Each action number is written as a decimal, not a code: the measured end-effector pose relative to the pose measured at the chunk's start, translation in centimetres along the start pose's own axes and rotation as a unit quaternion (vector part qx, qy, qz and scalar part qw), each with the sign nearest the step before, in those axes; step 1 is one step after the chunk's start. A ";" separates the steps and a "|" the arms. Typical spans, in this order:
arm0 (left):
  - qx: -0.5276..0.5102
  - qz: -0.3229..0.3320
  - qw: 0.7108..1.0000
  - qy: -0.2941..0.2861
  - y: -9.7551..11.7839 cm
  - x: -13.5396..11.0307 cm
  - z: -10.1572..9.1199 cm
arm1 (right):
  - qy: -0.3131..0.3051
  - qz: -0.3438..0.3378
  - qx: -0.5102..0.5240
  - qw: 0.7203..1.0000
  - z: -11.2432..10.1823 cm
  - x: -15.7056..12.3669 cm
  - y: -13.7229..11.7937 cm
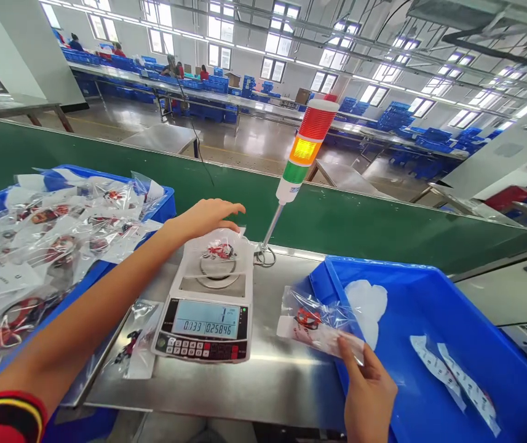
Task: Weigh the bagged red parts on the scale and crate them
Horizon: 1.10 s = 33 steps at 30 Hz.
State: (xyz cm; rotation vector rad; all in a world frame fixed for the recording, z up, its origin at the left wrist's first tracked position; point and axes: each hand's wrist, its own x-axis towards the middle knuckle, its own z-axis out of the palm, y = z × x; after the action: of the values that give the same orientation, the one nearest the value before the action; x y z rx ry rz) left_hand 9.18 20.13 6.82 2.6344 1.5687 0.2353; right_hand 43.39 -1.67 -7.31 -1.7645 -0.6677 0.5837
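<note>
My left hand (205, 216) reaches over a digital counting scale (205, 307), fingers loosely spread just above a clear bag of red and black parts (219, 251) that lies on the scale pan. My right hand (368, 391) pinches a second clear bag with a red part (316, 323) at the left rim of a blue bin (429, 295). The scale display shows numbers.
A blue bin heaped with several bagged parts (51, 234) stands at the left. Another bag (136, 341) lies on the steel table beside the scale. A red, amber and green signal tower (307, 147) rises behind it. A green conveyor belt (106, 166) runs across the back.
</note>
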 end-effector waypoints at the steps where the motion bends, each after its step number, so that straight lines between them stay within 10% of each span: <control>1: -0.003 -0.019 1.000 0.018 -0.3 -0.2 0.1 | 0.003 0.006 -0.001 1.000 -0.1 0.0 0.2; 11: -0.080 -0.092 0.991 0.061 -1.7 -4.0 2.1 | -0.009 -0.003 0.027 1.000 0.6 -0.6 0.3; 33: -0.101 -0.091 0.989 0.051 -3.1 -3.0 5.4 | -0.010 -0.016 0.036 0.999 0.8 -1.7 -1.1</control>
State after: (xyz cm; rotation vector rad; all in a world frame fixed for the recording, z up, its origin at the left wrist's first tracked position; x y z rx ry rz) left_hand 5.97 19.15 0.78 2.3452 1.7047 0.4965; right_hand 41.45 -2.00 -6.38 -1.6809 -0.6785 0.5966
